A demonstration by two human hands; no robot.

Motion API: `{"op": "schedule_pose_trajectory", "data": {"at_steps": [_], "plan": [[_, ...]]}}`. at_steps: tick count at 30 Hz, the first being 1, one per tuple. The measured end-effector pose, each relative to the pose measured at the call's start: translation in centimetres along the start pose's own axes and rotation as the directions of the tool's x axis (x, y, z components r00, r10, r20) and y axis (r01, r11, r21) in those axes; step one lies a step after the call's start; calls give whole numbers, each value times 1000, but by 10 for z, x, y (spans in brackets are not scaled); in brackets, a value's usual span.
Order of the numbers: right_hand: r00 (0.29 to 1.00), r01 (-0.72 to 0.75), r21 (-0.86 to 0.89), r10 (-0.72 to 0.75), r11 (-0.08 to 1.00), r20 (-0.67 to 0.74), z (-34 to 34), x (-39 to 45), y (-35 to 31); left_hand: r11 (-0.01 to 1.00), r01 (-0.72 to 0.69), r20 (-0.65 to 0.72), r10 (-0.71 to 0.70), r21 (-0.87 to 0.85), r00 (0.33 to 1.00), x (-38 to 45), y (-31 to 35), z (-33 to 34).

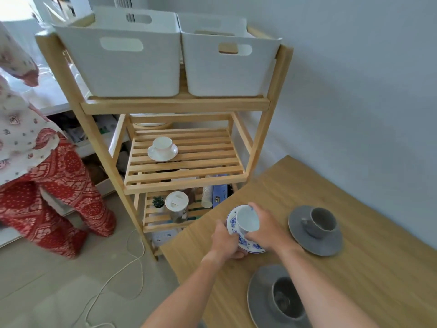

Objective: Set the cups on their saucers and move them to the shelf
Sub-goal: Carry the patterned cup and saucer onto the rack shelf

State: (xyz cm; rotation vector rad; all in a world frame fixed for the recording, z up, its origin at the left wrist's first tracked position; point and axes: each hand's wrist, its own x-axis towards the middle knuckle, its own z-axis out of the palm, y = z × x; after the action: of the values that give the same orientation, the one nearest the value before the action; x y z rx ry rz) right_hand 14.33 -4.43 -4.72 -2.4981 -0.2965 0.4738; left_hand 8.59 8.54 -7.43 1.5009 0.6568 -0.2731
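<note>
My left hand [226,240] grips the near-left rim of a blue-patterned white saucer [233,224], held tilted above the wooden table's [369,268] left corner. My right hand [266,229] holds the matching white cup [247,218] on that saucer. A grey cup [322,221] stands on its grey saucer [331,247] at the right. Another grey cup [283,301] sits on a grey saucer [260,294] near me, partly behind my right forearm. A white cup on a white saucer [162,148] rests on the wooden shelf's middle level [203,162].
Two white bins [132,65] fill the shelf's top level. The bottom level holds a jar [176,204], a small plant and paper cups. A person in red patterned trousers [54,197] stands left of the shelf. A white cable [123,268] lies on the floor.
</note>
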Motion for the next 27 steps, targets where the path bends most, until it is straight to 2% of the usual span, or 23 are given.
{"op": "schedule_pose_trajectory", "data": {"at_steps": [11,20,24,27], "plan": [[991,82,154,-63,985,-122,29,144,-75,993,-97,-167,85,-66,982,128,60,-85],[986,38,219,-1,975,-167,63,275,-108,985,-79,-173,52,-152,983,256,95,-136],[980,39,208,3,977,-198,71,314,-112,986,-47,-192,15,-163,981,294,104,-144],[972,29,198,19,980,-235,72,334,-116,985,-70,-195,38,-157,980,314,107,-146]]}}
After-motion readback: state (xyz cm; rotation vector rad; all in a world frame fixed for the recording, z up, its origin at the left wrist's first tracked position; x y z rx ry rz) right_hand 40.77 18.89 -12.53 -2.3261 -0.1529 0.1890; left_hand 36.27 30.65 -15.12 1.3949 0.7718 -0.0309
